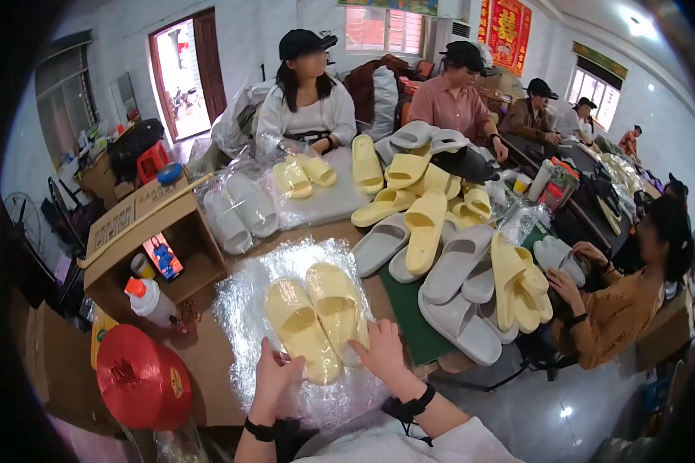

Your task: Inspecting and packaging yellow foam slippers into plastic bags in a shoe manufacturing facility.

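Note:
A pair of pale yellow slippers (295, 320) lies side by side in front of me, toes pointing away, with a shiny clear plastic bag (243, 297) spread around them. Glints on the slippers suggest film over them, but I cannot be sure. My left hand (276, 378) is at the left slipper's heel, thumb and fingers apart, the thumb near the slipper's edge. On the other side, my right hand (382, 355) rests at the right slipper's heel. Its thumb touches near the heel and its fingers spread over the plastic.
Grey and yellow slippers (425, 231) are heaped to the right. Bagged grey slippers (251, 204) lie farther left. A cardboard box (143, 224) holds a phone (164, 256); beside it stand a white bottle (153, 302) and a red plastic-wrapped roll (143, 378). Several people work around the table.

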`<state>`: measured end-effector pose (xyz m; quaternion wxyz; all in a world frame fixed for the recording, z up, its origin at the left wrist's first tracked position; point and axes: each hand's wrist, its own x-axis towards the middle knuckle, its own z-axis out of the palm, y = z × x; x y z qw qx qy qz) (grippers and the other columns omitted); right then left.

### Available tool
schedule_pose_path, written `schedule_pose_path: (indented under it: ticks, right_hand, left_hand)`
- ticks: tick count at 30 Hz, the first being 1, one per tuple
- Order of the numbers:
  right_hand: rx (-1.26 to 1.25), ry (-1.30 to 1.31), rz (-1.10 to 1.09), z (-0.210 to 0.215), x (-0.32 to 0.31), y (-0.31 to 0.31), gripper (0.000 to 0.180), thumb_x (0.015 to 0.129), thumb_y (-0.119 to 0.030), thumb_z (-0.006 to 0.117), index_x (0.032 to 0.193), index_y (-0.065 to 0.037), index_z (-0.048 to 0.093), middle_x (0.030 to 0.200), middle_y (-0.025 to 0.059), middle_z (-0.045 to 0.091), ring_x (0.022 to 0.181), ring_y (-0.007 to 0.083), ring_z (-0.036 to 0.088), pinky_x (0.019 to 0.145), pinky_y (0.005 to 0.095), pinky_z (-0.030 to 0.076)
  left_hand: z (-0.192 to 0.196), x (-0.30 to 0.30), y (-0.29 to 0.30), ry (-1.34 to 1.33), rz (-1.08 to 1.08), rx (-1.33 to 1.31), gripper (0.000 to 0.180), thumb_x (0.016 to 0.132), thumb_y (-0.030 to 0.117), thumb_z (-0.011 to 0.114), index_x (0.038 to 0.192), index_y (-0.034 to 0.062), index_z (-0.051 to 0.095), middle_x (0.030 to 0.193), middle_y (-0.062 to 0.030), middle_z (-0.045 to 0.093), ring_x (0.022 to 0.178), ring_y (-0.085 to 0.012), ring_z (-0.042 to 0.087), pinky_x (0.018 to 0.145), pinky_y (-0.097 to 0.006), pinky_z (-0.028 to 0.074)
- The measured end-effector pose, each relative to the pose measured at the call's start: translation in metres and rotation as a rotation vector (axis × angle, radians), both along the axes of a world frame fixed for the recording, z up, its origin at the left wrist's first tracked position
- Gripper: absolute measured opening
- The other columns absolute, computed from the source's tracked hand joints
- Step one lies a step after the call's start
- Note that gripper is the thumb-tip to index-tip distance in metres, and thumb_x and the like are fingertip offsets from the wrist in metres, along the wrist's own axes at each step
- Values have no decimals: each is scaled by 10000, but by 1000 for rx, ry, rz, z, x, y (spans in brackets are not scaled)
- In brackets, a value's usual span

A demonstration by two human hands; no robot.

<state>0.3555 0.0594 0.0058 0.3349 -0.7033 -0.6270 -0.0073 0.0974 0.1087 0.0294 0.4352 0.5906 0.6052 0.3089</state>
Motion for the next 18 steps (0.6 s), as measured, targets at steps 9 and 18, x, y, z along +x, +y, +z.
schedule_pose_path:
  ticks: [9,18]
  right_hand:
    - [-140,172,2,7,0,-7,531,797,-355,805,1150,-1,628,1079,182,550,1032,381,513,924,457,448]
    - [101,399,196,26,-7,-17,542,805,-353,826,1167,-14,608,1195,180,565,1170,377,525,971,453,461]
  left_hand:
    - [26,12,-4,-433,-73,-123,682,812,36,710,1428,-45,429,1023,-88,651,886,-158,640,751,-280,537]
    - [51,13,-19,-999,22,-210,658,817,-13,498,1467,-5,394,1244,-163,616,1096,-267,644,926,-370,555]
